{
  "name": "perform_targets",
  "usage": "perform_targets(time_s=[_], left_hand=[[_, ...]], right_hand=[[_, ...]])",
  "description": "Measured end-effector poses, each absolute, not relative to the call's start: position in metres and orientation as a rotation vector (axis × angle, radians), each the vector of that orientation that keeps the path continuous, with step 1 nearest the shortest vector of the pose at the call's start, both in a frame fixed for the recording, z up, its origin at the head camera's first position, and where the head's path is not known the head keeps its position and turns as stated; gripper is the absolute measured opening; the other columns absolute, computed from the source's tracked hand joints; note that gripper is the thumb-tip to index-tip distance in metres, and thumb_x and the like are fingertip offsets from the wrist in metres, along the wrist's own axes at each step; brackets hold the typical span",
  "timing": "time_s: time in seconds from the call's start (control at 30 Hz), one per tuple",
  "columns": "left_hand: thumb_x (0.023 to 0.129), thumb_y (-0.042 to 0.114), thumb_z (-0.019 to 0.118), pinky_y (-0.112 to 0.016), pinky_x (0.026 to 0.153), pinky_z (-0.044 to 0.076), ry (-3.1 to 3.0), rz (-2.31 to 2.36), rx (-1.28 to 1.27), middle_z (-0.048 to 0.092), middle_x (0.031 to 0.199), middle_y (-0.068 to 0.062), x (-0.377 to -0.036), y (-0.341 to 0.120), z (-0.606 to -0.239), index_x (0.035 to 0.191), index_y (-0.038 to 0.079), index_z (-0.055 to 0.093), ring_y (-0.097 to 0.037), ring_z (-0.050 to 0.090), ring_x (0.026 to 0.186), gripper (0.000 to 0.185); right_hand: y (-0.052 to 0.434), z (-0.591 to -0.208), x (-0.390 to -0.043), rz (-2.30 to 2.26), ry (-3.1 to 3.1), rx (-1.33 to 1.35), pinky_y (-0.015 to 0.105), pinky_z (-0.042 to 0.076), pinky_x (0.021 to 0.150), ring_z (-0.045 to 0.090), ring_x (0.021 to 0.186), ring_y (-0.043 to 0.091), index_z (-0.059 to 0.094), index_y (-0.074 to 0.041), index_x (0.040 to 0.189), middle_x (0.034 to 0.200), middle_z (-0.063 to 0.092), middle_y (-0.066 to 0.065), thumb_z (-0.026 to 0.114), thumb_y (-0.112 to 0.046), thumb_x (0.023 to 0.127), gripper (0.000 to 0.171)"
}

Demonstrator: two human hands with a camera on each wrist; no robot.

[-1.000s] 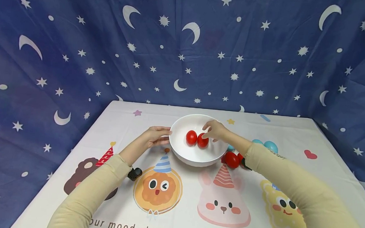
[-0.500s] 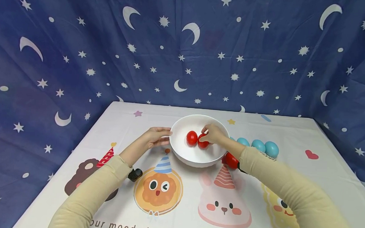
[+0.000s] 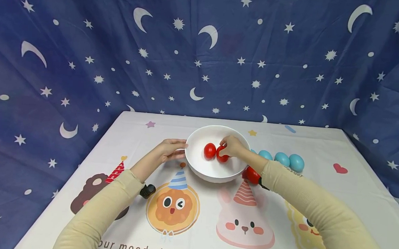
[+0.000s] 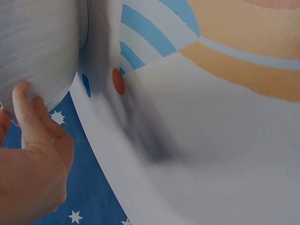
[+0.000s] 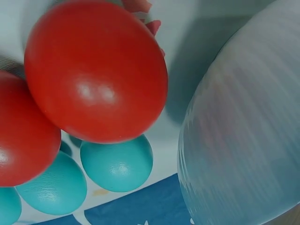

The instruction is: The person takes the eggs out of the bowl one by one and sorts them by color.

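A white bowl (image 3: 197, 165) stands mid-table with two red eggs in it. My right hand (image 3: 232, 146) reaches over the far-right rim, and its curled fingers hold the right red egg (image 3: 222, 157). The left red egg (image 3: 210, 150) lies free beside it. My left hand (image 3: 170, 148) rests with straight fingers against the bowl's left rim. In the left wrist view its thumb (image 4: 29, 112) presses the bowl's outer wall (image 4: 37, 47). The right wrist view shows the bowl wall (image 5: 243, 131) from outside, but no fingers.
Red eggs (image 3: 252, 174) (image 5: 96, 70) lie on the cloth by the bowl's right side, under my right forearm. A row of three blue eggs (image 3: 282, 159) (image 5: 117, 164) lies further right. A star-patterned blue curtain (image 3: 202, 57) surrounds the cartoon tablecloth (image 3: 242, 219).
My right hand has dropped from just above the eggs onto the right red egg and closed round it. The forearm shifted, uncovering the blue eggs. The left hand stayed put.
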State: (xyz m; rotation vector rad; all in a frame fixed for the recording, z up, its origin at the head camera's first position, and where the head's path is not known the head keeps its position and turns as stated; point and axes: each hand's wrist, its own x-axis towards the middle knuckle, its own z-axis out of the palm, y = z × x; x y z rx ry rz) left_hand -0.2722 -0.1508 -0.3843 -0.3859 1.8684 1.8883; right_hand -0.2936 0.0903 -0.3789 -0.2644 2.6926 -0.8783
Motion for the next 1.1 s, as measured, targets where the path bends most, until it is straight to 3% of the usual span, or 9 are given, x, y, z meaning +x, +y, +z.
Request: perform_targets(time_s=[0.7, 1.1], left_hand=[[0.092, 0.009, 0.06, -0.018, 0.073, 0.06, 1.881, 1.875, -0.384, 0.059, 0.105, -0.007, -0.2713, -0.1503, -0.3847, 0.138, 0.003, 0.045, -0.007, 0.065, 0.068, 0.049], [0.092, 0.008, 0.059, -0.017, 0.072, 0.06, 1.886, 1.876, -0.379, 0.058, 0.105, -0.006, -0.2703, -0.1501, -0.382, 0.138, 0.003, 0.045, -0.007, 0.064, 0.067, 0.049]], right_hand=[[0.0936, -0.3726, -0.2918, -0.948, 2.676, -0.299, 0.033, 0.06, 0.086, 0.057, 0.101, 0.028, 0.062, 0.0, 0.119, 0.117, 0.06, 0.019, 0.069, -0.003, 0.082, 0.038], [0.0998, -0.3695, -0.2903, -1.001, 2.68, -0.354, 0.032, 0.061, 0.082, 0.055, 0.104, 0.031, 0.062, -0.003, 0.118, 0.118, 0.059, 0.02, 0.068, -0.004, 0.081, 0.038]])
